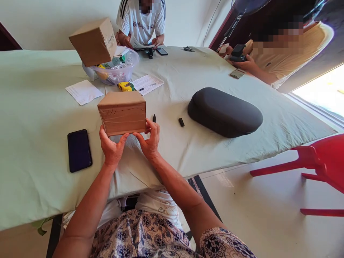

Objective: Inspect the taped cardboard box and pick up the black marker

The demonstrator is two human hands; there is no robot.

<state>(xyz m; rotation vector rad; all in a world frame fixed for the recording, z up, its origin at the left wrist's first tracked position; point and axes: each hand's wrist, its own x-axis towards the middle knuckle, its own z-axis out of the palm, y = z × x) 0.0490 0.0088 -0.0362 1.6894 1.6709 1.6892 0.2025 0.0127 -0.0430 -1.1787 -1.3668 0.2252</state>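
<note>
Between my two hands is a small brown cardboard box (124, 116) with clear tape across its near side. My left hand (111, 147) grips its lower left corner, thumb along the bottom edge. On the lower right corner, my right hand (149, 138) holds it the same way, the two thumb tips close together. Some fingers are hidden behind the box. A black marker (154, 118) shows just beyond my right hand, partly covered by it. To the left of my left hand a dark smartphone (79, 150) lies flat on the cloth.
Behind the box are a yellow tape measure (125, 86), paper sheets (84, 92) and a plastic basin (131, 70) with another cardboard box (92, 42) on it. A black case (225, 111) and small black cap (181, 122) lie right. Two people sit beyond; a red chair (317, 161) stands right.
</note>
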